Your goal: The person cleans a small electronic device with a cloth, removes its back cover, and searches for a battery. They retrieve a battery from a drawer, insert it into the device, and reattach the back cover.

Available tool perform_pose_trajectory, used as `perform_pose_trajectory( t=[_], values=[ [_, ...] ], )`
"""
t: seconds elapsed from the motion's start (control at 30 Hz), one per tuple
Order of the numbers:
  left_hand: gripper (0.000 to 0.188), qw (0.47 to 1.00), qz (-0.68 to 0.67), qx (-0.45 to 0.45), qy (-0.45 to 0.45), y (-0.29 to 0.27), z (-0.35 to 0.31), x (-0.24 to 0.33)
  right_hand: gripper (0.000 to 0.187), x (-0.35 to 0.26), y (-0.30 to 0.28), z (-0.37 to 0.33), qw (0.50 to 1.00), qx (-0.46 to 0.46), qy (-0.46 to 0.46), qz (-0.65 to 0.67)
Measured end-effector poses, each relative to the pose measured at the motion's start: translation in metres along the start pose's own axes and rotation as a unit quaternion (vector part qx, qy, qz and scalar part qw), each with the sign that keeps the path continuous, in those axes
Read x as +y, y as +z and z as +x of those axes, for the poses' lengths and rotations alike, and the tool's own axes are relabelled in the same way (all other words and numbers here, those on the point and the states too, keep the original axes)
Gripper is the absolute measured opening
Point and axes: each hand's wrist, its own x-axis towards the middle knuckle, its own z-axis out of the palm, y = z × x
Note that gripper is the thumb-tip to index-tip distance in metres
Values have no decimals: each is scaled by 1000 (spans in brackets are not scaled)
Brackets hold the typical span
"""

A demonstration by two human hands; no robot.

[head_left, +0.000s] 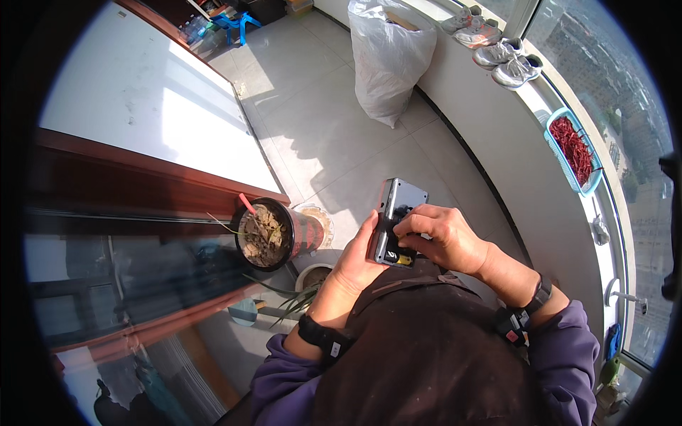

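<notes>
My left hand [359, 259] holds a dark, flat rectangular device [408, 195] along its left edge, with the thumb lying on that edge. The device has a glossy face and small round marks like screws near its corners. At its near end a black-and-yellow battery [403, 260] sits in a recess. Over the middle of the device my right hand [444, 236] has its thumb and fingers pinched together. Its fingertips touch or almost touch the device, and what lies between them is hidden.
A black-rimmed plant pot [286, 245] stands left of my hands, another potted plant [312, 277] beside it. Ahead, a white plastic sack [387, 71] rests by the low wall. The window ledge carries shoes [516, 69] and a blue basket [590, 186] of dried red chillies.
</notes>
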Motion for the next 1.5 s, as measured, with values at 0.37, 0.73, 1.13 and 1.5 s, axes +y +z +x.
perform_pose_trajectory(
  t=[0.37, 0.73, 1.13, 1.5],
  values=[
    [44, 993, -108, 30, 49, -9, 84, 79, 42, 82, -16, 102, 982, -83, -122, -117],
    [45, 991, -38, -20, 127, -47, 157, 276, 24, 141, 16, 319, 994, -43, 73, -69],
    [47, 977, -174, -40, 113, -75, 261, 449, 14, 247, 9, 503, 998, -11, 48, 26],
    [47, 957, -98, 115, 249, -76, 361, 599, 60, 367, 7, 670, 844, -160, 361, 363]
  ],
)
